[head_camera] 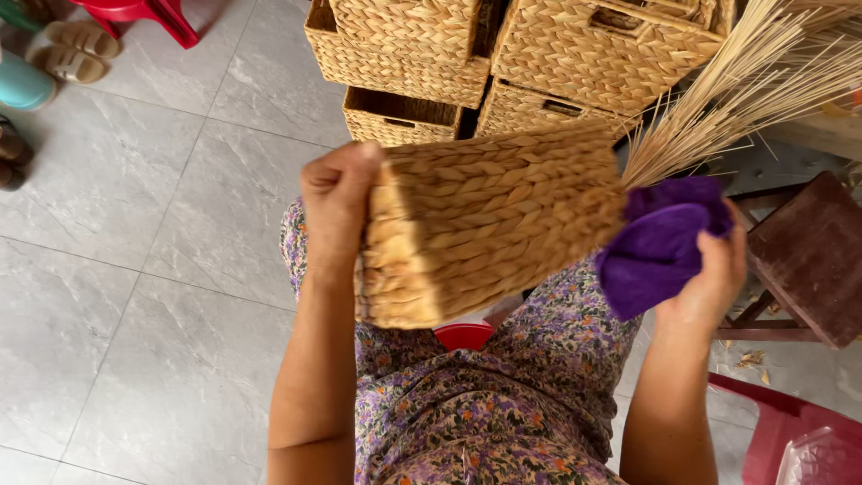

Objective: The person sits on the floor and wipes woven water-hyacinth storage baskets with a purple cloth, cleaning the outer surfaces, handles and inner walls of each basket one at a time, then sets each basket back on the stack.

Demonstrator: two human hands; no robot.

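A woven straw basket lies on its side above my lap, its braided wall facing up. My left hand grips its left corner at the rim. At the basket's right end my right hand clutches a bunched purple cloth, which is pressed against the basket. A bundle of thin pale reed stalks fans out to the upper right from behind the basket. My flowered dress and a red stool seat show below.
Several finished woven baskets are stacked on the grey tiled floor ahead. A dark wooden stool stands at right, a red plastic chair at lower right. Sandals and a red stool leg lie at upper left.
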